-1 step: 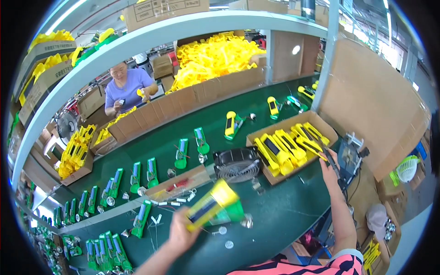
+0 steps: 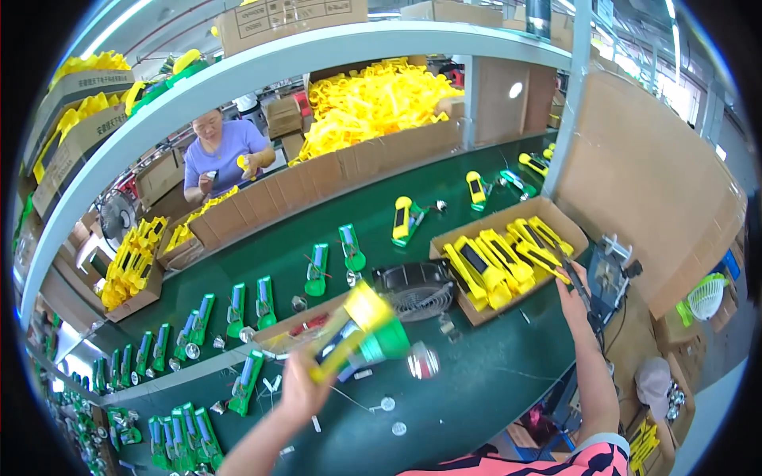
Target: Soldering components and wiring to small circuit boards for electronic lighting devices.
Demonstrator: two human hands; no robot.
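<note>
My left hand (image 2: 300,386) is closed round a yellow torch shell (image 2: 343,343) with a dark panel, lifted over the near bench. A green half with a battery (image 2: 385,341) hangs against the shell, blurred. Beside it dangles a silver reflector (image 2: 423,362). My right hand (image 2: 573,287) is closed on a slim black soldering iron (image 2: 582,295), at the right end of a cardboard box (image 2: 476,319). Several yellow shells (image 2: 496,274) with dark panels lie in that box, the closest just beside my right fingers.
Several green halves with batteries (image 2: 265,301) line the green bench, with more stacked at the near left. A black fan (image 2: 413,289) stands beside the box. Across the bench, a person in purple (image 2: 226,155) handles parts near a heap of yellow shells (image 2: 381,99). A metal stand (image 2: 609,266) is at right.
My left hand has shifted slightly left and up with the torch shell, and the shell has tilted. The green half and reflector swing more into view. My right hand stays almost still.
</note>
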